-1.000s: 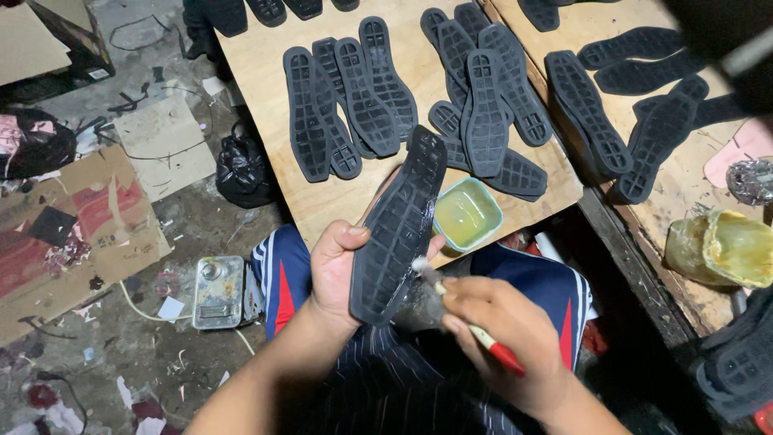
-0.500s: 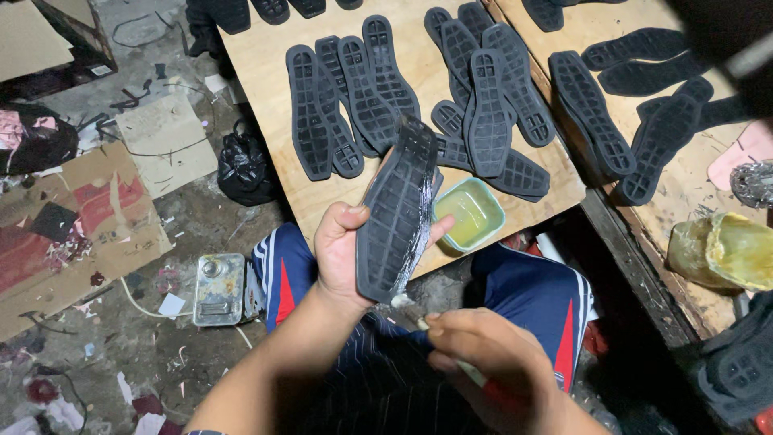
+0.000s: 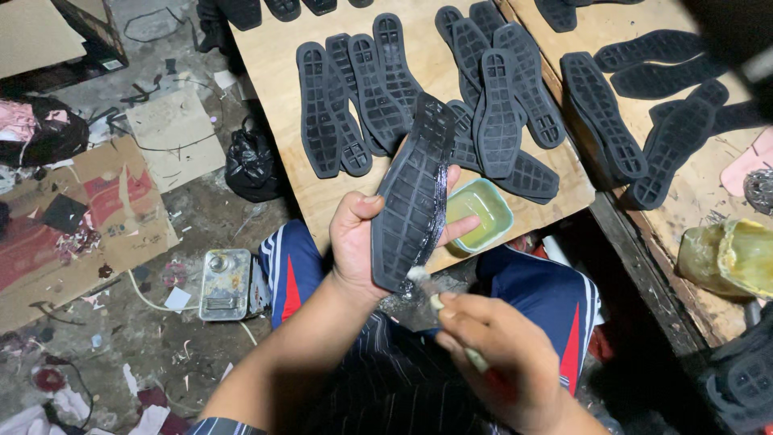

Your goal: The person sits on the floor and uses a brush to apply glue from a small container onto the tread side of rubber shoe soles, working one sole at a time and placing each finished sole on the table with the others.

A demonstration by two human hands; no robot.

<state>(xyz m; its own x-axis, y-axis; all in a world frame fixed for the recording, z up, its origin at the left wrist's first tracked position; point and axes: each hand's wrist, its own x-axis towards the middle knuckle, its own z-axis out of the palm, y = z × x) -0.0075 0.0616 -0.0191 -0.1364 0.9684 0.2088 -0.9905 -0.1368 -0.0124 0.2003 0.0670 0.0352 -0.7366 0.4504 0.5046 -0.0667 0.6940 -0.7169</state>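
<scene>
L hand [image 3: 354, 242] raised, fingers curled in firm grip, R hand [image 3: 499, 354] lower, fist-closed grip, forearms bare

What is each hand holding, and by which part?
Left hand grips a black sole around its lower half. Right hand holds a small brush by its handle.

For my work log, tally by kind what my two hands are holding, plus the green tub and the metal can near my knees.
Black shoe sole, in the left hand: 1
Brush, in the right hand: 1
Green tub: 1
Metal can: 1
Total: 4
</scene>
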